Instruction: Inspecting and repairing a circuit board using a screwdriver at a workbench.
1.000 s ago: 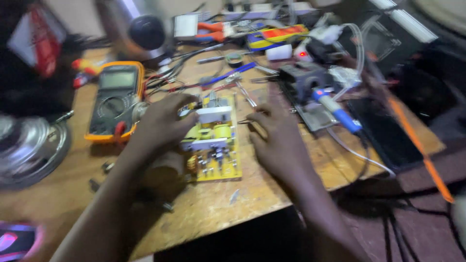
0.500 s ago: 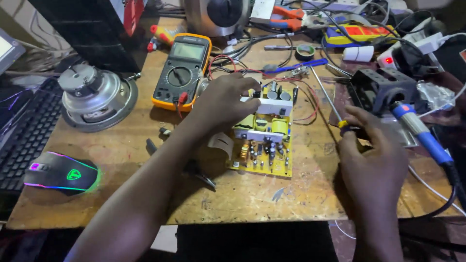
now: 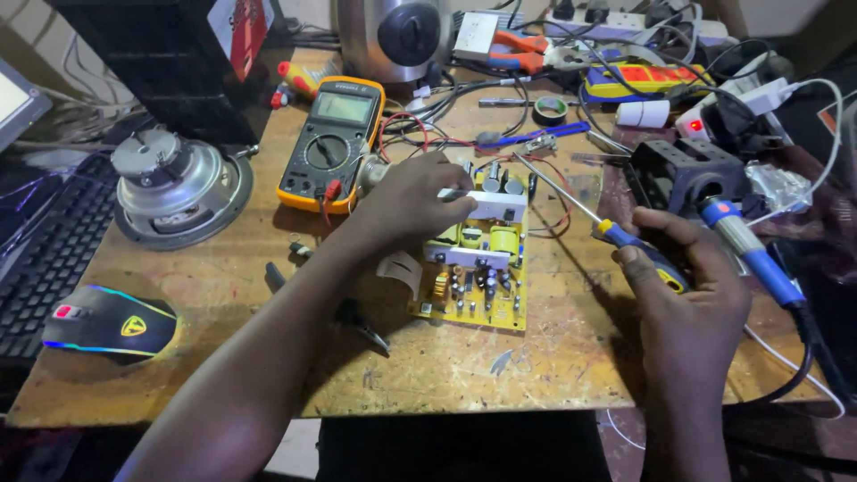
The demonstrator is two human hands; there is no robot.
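Note:
A yellow circuit board (image 3: 478, 268) with capacitors and white heat sinks lies flat on the wooden bench (image 3: 464, 366). My left hand (image 3: 411, 201) rests on its upper left part, fingers curled over a white heat sink (image 3: 491, 205). To the right of the board, my right hand (image 3: 687, 286) grips the blue-and-yellow handle of a screwdriver (image 3: 625, 241). Its thin metal shaft slants up and left, ending above the board's top right corner without touching it.
A yellow multimeter (image 3: 330, 143) lies left of the board, with a bare speaker driver (image 3: 174, 183) beyond it. A lit mouse (image 3: 107, 323) and a keyboard (image 3: 45, 259) are at far left. A soldering iron (image 3: 750, 254) in a black stand (image 3: 683, 170) sits at right; pliers, tape and cables crowd the back.
My right hand has lifted the screwdriver off the bench and now holds it up by the handle. The left hand stays on the board. The view has settled.

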